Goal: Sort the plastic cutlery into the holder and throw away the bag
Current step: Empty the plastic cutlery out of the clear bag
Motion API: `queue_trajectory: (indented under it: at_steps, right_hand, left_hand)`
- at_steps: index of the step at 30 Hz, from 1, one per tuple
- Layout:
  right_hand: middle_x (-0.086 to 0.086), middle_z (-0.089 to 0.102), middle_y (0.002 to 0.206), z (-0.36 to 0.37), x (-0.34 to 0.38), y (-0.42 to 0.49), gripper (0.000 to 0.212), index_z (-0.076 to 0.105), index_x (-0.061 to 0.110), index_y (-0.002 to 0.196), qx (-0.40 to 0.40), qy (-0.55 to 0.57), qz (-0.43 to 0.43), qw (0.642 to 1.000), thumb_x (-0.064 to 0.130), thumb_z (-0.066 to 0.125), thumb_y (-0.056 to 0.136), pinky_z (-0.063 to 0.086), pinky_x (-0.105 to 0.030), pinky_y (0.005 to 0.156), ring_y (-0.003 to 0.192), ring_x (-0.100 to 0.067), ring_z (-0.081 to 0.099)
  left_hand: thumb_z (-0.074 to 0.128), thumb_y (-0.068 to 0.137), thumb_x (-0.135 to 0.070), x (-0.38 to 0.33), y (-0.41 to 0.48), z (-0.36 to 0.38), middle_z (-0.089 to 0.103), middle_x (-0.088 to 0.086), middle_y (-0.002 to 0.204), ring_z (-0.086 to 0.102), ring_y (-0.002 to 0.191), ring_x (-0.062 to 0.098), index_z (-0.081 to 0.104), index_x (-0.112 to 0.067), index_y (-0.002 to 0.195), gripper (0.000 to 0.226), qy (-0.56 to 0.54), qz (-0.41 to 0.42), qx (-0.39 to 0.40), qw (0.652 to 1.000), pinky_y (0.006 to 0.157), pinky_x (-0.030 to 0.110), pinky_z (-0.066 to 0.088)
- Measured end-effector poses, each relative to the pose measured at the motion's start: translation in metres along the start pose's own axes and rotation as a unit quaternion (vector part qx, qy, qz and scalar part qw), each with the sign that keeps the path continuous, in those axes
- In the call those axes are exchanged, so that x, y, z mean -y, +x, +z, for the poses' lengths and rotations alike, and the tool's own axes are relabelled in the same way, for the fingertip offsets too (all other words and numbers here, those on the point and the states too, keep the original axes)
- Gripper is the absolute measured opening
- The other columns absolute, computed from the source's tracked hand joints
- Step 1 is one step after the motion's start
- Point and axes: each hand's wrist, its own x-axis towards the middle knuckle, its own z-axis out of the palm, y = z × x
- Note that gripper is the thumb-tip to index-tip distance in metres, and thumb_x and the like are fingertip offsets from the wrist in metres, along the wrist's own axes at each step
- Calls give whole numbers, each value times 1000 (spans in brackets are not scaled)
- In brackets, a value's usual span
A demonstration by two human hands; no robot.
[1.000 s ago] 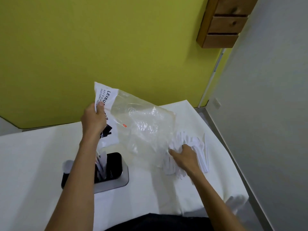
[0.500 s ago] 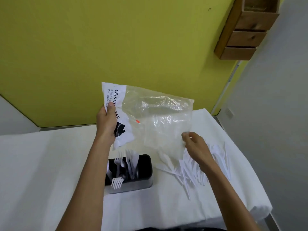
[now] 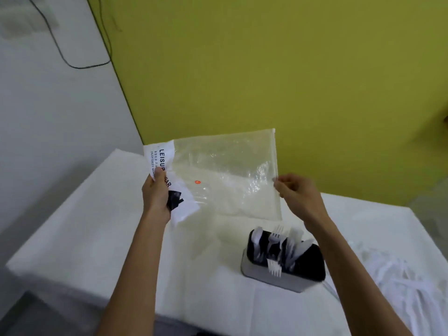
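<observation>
You are holding the clear, crinkled plastic bag (image 3: pixel 225 175) stretched flat above the white tabletop (image 3: pixel 97 238), left hand (image 3: pixel 156 196) gripping its white printed end, right hand (image 3: pixel 297 194) pinching its right edge.
</observation>
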Motion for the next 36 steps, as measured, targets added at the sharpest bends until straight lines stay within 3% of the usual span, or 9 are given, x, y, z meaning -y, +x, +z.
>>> queue_trajectory:
  at_steps: [2, 5, 10, 13, 16, 19, 24, 28, 36]
  right_hand:
    - [2, 68, 74, 31, 16, 9, 9, 74, 21, 96, 26, -5, -21, 999, 26, 68, 93, 44, -29, 63, 66, -13, 58]
    - [5, 65, 70, 82, 30, 25, 9, 74, 19, 95, 62, -40, -37, 997, 25, 66, 94, 41, -27, 59, 61, -13, 54]
    - [-3, 75, 87, 166, 34, 41, 16, 77, 17, 97, 124, -136, -41, 982, 25, 64, 92, 46, -28, 72, 85, -24, 68]
    - [-2, 76, 98, 196, 27, 41, 16, 77, 19, 97, 151, -168, -28, 974, 24, 63, 92, 47, -26, 78, 97, -23, 67]
    - [-6, 74, 104, 215, 22, 39, 18, 74, 17, 103, 165, -174, -8, 971, 18, 61, 91, 53, -32, 87, 99, -26, 68]
    - [-4, 70, 108, 218, 17, 33, 28, 69, 15, 115, 168, -164, 0, 972, 14, 61, 88, 53, -39, 96, 88, -25, 66]
    - [-4, 64, 114, 192, 20, 24, 32, 67, 12, 122, 149, -168, -31, 974, 14, 63, 90, 51, -40, 98, 86, -22, 62]
    - [-1, 65, 116, 129, 16, 22, 31, 68, 14, 120, 64, -145, -15, 987, 14, 62, 90, 50, -31, 91, 101, -23, 65]
    - [1, 67, 107, 5, -17, 1, 27, 70, 14, 114, -80, -119, 29, 989, 11, 62, 89, 50, -28, 82, 93, -19, 65]
  left_hand:
    - [44, 105, -33, 15, 16, -31, 64, 1, 85, 63, 64, 20, 61, -21, 105, 21, -8, -2, -44, 999, 48, 27, 57]
    - [44, 103, -33, 46, 41, -78, 68, 8, 104, 68, 93, 30, 61, -18, 104, 23, 63, -9, -90, 994, 78, 38, 57]
    - [51, 98, -26, 85, 54, -141, 55, 20, 123, 55, 103, 37, 44, 2, 132, 44, 256, -84, -139, 953, 81, 42, 46]
    - [62, 91, -20, 90, 48, -150, 37, 25, 144, 37, 132, 43, 32, 1, 143, 64, 409, -19, -203, 889, 107, 54, 32]
    - [63, 89, -17, 89, 50, -150, 40, 18, 144, 34, 135, 38, 43, -6, 140, 56, 460, 56, -208, 861, 115, 52, 17]
    - [64, 88, -14, 92, 47, -129, 47, 10, 137, 38, 133, 32, 61, -16, 125, 37, 486, 123, -151, 852, 115, 49, 16]
    - [64, 88, -12, 92, 29, -70, 52, 7, 131, 42, 130, 30, 66, -18, 116, 29, 471, 199, -50, 858, 113, 49, 21]
    - [62, 88, -11, 81, 1, 6, 57, 5, 124, 47, 123, 28, 66, -20, 113, 26, 431, 262, 78, 860, 105, 43, 30]
    - [57, 90, -14, 84, -71, 121, 61, 2, 122, 50, 120, 24, 66, -21, 112, 24, 401, 290, 316, 810, 100, 39, 38]
